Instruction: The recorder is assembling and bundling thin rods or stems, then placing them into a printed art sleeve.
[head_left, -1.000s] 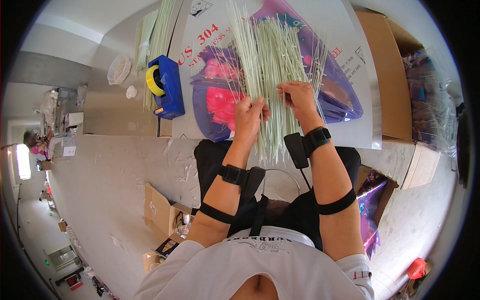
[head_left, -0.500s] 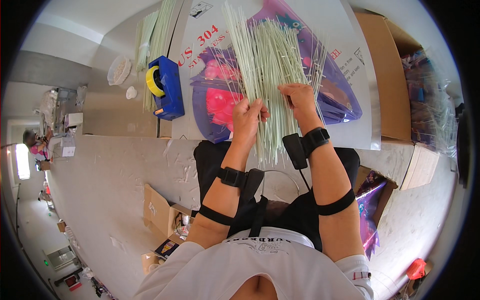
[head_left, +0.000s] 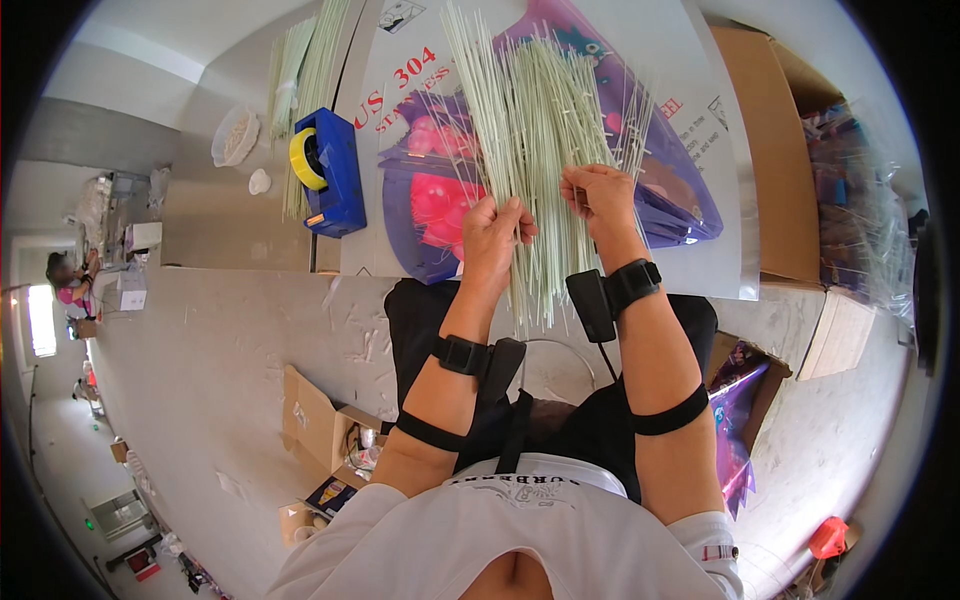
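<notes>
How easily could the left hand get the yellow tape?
Probably yes: nothing tall seems to stand between the left hand and the yellow tape in its blue dispenser. But the hand holds thin pale sticks, so it may need to let go first.

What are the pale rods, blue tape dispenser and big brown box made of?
Pale rods: possibly plastic or fibreglass, fairly matte; slender and mostly straight. Blue tape dispenser: probably plastic, slightly glossy, with a moulded-looking body. Big brown box: likely cardboard, matte, with flat tan panels.
</notes>
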